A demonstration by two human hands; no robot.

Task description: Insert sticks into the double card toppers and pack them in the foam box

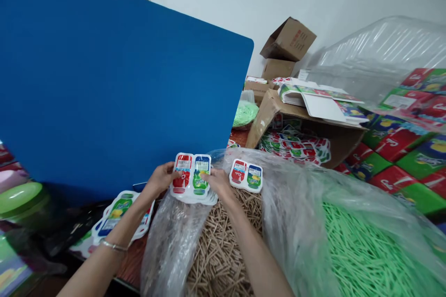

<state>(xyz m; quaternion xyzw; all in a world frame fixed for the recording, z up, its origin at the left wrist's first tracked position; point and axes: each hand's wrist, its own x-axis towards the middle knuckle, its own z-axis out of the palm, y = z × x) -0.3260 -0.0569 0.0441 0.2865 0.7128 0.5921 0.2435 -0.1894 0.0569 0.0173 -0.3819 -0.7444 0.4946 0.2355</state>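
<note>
Both my hands hold a small stack of printed cards (191,177), each with a red bottle and a green bottle picture. My left hand (160,180) grips the stack's left edge, thumb on top. My right hand (216,182) pinches its right edge. The stack hovers over a clear plastic bag of tan sticks (223,246). Another card of the same kind (245,175) lies on the sticks just right of my right hand.
A tall blue divider panel (118,88) stands close behind. More printed cards (114,218) lie at the left. A bag of green sticks (362,246) sits at the right. Behind are an open cardboard box (275,116) with card stacks, stacked printed boxes (400,158) and more cardboard boxes (289,39).
</note>
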